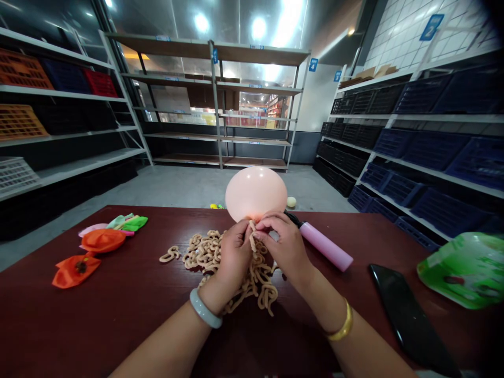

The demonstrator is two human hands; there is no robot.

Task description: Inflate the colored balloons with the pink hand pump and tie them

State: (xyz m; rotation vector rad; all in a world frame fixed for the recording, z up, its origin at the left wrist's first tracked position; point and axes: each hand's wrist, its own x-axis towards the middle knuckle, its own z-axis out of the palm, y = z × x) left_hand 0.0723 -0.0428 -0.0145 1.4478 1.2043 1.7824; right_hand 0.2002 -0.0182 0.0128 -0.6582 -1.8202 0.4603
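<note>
An inflated pale peach balloon (255, 191) stands just above the dark red table (129, 310). My left hand (232, 257) and my right hand (285, 244) are both closed, pinching the balloon's neck between their fingertips. Under and around my hands lies a pile of tan rubber bands (205, 252), some trailing below my wrists. A pale bangle sits on my left wrist and a gold one on my right.
A pink hand pump (325, 247) lies right of my hands. A black phone (405, 315) and a green packet (466, 270) lie at the right. Flat orange, pink and green balloons (100, 241) lie at the left. Shelves with crates line the room.
</note>
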